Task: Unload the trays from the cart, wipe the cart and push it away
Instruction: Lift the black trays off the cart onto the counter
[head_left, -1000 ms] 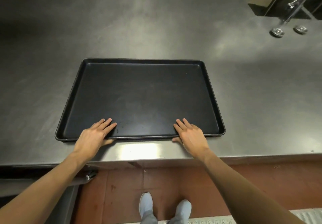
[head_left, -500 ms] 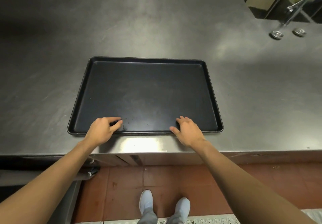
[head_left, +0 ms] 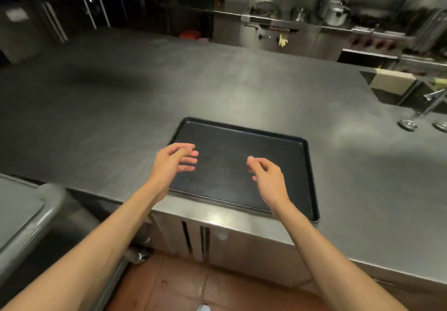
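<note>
A black rectangular tray [head_left: 273, 156] lies flat near the front edge of the steel counter [head_left: 169, 93]. My left hand [head_left: 173, 163] hovers over the tray's left part, fingers loosely curled and holding nothing. My right hand [head_left: 267, 177] hovers over the tray's middle, fingers also loosely curled and empty. Neither hand touches the tray. The steel cart [head_left: 26, 216] shows at the lower left, with its rounded rail and a flat top shelf.
A sink with a faucet [head_left: 430, 102] is set into the counter at the right. Stoves, pots [head_left: 335, 12] and steel cabinets line the back wall. The floor below is red tile [head_left: 179, 284].
Both hands have lifted off the tray's near edge and now hang above it. The view has tilted up and turned left, so the kitchen's back wall and the cart came into sight.
</note>
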The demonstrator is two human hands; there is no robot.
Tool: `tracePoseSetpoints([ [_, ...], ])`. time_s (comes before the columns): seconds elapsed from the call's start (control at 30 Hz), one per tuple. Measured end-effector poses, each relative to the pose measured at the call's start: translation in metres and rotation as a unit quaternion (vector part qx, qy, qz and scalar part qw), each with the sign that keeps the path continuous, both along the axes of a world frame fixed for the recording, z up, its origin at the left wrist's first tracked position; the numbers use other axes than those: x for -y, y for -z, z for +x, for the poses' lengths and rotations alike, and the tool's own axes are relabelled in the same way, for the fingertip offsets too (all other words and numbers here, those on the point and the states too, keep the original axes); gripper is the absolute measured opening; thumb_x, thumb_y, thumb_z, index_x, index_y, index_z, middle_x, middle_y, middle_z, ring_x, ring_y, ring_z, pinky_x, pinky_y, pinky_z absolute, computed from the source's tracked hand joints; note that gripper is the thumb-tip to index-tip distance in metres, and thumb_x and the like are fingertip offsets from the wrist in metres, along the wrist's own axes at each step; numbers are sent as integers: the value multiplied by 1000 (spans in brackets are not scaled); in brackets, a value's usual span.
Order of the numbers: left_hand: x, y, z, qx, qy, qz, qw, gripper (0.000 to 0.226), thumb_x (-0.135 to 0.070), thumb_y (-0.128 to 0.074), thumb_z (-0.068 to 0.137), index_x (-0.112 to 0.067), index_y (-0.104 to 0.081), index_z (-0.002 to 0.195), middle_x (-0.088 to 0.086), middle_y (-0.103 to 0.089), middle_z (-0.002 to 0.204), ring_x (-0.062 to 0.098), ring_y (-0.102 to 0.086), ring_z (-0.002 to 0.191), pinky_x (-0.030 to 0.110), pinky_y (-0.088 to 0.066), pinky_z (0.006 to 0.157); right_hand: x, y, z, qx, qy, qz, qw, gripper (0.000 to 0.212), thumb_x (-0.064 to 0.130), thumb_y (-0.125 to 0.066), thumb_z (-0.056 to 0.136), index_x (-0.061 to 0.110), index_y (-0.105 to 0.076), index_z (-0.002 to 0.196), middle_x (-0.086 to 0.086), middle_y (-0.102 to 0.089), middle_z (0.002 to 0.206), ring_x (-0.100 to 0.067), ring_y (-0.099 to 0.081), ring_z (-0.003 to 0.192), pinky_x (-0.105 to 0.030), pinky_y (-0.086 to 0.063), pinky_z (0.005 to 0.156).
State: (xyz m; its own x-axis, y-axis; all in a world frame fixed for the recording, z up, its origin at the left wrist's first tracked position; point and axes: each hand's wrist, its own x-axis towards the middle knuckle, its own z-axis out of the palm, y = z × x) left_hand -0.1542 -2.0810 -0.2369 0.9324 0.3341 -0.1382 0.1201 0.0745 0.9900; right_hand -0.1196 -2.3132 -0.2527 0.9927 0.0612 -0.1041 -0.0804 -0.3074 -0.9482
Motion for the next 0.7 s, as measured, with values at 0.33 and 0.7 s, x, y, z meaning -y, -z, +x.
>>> tracePoseSetpoints([
  [0.33,19,-50,-230,111,-205,3,972,26,-11,-46,97,4,-65,107,26,-68,105,33,-66,90,35,-57,72,-45,-48,-146,32,-184,137,973,38,50,-54,81,26,-73,102,10,-73,106,-8,-65,106,-45,-48,101],
  [0.7,13,-72,-556,123,-520,97,840,33,-22,-44,100,0,-69,99,22,-72,97,34,-69,90,42,-54,81,-151,-78,-401,-25,-472,194,860,32,33,-49,100,13,-69,113,0,-73,109,-13,-66,107,-45,-49,101],
])
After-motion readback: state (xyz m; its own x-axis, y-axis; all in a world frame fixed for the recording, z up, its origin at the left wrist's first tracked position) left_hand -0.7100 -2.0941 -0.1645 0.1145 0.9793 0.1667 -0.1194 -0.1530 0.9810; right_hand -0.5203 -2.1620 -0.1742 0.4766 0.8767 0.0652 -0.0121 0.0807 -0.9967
